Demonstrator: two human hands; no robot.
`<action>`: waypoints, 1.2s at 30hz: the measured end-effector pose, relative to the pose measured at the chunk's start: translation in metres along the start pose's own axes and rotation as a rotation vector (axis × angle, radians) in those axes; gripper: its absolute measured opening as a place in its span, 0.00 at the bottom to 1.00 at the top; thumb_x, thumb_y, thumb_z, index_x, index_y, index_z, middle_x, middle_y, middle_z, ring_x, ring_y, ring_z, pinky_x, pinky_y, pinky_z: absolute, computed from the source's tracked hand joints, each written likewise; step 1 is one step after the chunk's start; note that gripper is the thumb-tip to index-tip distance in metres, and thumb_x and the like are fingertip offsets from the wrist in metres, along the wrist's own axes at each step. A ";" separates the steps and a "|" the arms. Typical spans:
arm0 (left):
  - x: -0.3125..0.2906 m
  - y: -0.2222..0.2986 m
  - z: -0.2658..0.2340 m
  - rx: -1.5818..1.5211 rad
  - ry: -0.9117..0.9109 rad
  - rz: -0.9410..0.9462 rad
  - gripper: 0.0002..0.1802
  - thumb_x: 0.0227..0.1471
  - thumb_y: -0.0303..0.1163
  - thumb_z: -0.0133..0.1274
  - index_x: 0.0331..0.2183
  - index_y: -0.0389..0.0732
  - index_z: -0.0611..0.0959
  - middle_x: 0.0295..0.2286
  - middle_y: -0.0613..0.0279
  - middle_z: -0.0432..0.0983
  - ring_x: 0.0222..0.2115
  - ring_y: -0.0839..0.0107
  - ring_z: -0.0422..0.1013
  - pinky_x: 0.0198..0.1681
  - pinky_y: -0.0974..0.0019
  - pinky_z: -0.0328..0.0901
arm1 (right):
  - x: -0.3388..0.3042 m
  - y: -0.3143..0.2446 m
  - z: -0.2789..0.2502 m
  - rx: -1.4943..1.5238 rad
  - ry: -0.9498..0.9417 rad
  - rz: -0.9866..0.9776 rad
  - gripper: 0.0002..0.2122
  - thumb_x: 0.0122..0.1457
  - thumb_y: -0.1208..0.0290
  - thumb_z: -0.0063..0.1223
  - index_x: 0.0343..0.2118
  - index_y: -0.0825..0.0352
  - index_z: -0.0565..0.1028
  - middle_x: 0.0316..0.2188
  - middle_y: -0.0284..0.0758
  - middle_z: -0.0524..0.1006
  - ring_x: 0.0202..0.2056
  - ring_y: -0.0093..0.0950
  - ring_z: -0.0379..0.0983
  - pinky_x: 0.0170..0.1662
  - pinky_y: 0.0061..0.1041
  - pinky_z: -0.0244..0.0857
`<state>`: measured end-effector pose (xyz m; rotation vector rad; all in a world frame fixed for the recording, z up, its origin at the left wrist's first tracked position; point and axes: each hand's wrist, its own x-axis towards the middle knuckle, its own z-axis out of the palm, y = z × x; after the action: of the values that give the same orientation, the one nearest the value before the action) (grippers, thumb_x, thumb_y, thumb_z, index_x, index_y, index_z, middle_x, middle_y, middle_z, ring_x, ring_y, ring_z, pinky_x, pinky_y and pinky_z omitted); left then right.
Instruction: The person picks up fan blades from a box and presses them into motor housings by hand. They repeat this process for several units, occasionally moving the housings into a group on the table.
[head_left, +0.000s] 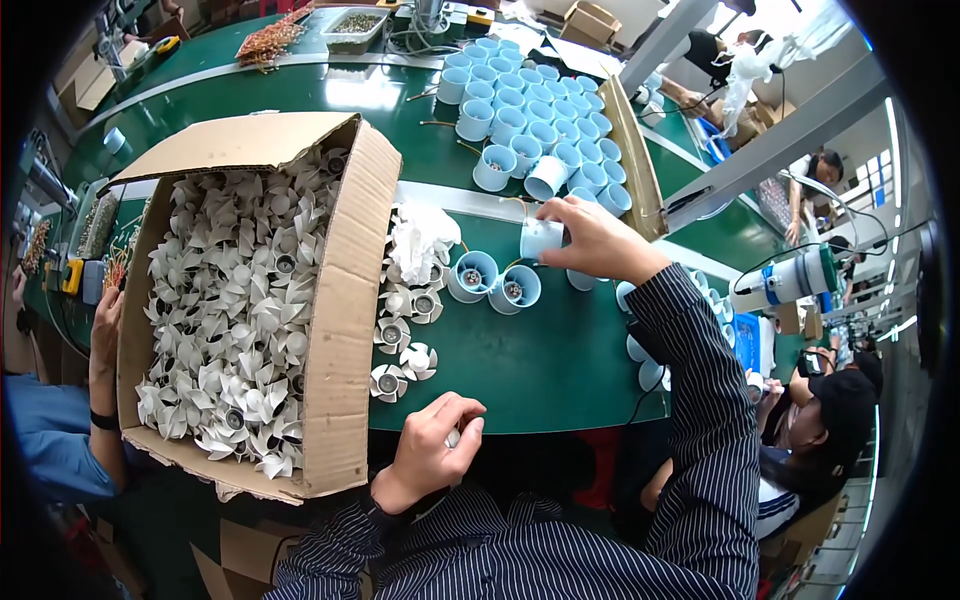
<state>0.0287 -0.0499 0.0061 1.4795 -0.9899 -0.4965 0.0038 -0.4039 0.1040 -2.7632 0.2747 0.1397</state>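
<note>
My right hand [595, 238] reaches across the green table with its fingers closed round a light blue plastic cup [540, 241], tilted on its side. Below it, two more blue cups [514, 290] stand upright with small metal parts and wires inside. My left hand [435, 440] is curled closed near the table's front edge; a bit of something pale shows between its fingers, too hidden to name. Between the left hand and the cardboard box lie several loose white fan wheels [390, 382] and a crumpled white plastic bag [424, 238].
An open cardboard box [335, 330] full of white fan wheels fills the left. Rows of blue cups [509, 122] stand at the back beside a brown board [636, 160]. A grey metal post [745, 150] slants at the right. Co-workers sit on both sides.
</note>
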 end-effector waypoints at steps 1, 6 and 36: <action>-0.001 0.001 0.000 -0.001 0.002 -0.009 0.06 0.55 0.20 0.60 0.37 0.33 0.85 0.27 0.55 0.80 0.24 0.66 0.77 0.29 0.64 0.71 | -0.001 -0.004 -0.004 -0.015 -0.004 0.037 0.26 0.59 0.60 0.70 0.57 0.68 0.77 0.52 0.48 0.81 0.50 0.43 0.80 0.54 0.39 0.73; -0.002 0.000 0.001 -0.003 0.001 -0.008 0.06 0.55 0.20 0.60 0.37 0.33 0.85 0.27 0.55 0.80 0.24 0.67 0.77 0.29 0.65 0.70 | 0.008 -0.021 -0.009 0.055 -0.111 0.145 0.29 0.62 0.52 0.68 0.60 0.66 0.75 0.55 0.49 0.78 0.54 0.45 0.78 0.55 0.39 0.72; 0.016 0.023 0.027 0.235 0.033 -0.135 0.67 0.46 0.35 0.78 0.74 0.30 0.52 0.64 0.39 0.65 0.22 0.69 0.75 0.26 0.67 0.71 | -0.094 -0.013 0.031 -0.117 0.285 0.341 0.20 0.66 0.60 0.62 0.57 0.63 0.77 0.52 0.47 0.78 0.49 0.48 0.78 0.54 0.44 0.74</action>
<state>0.0094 -0.0772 0.0267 1.7686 -0.9511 -0.4623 -0.0874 -0.3644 0.0924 -2.8237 0.8365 -0.1597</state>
